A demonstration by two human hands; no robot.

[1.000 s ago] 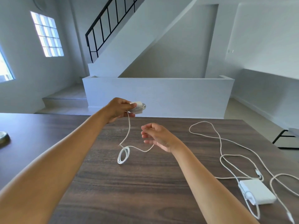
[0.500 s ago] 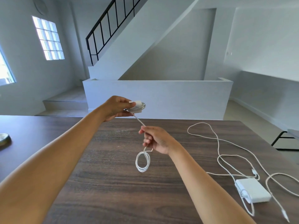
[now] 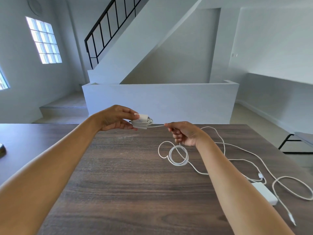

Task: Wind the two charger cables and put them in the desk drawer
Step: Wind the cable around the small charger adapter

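Note:
My left hand (image 3: 115, 119) holds a small white charger block (image 3: 142, 121) above the far edge of the dark wooden desk (image 3: 128, 184), with several turns of its white cable wound around it. The free cable (image 3: 178, 156) runs taut to my right hand (image 3: 185, 133), which pinches it, then hangs in loose loops under that hand. A second white charger brick (image 3: 265, 193) lies on the desk at the right, partly behind my right forearm, with its long cable (image 3: 288, 185) sprawled loose around it. No drawer is in view.
A dark round object (image 3: 2, 149) sits at the desk's left edge. Beyond the desk are a low white wall (image 3: 160, 100) and a staircase. A black-framed bench (image 3: 298, 141) stands to the right of the desk.
My right hand has pulled the cable to the right and up, stretching it level with the block. The hanging loops followed it to the right. My left hand has stayed in place.

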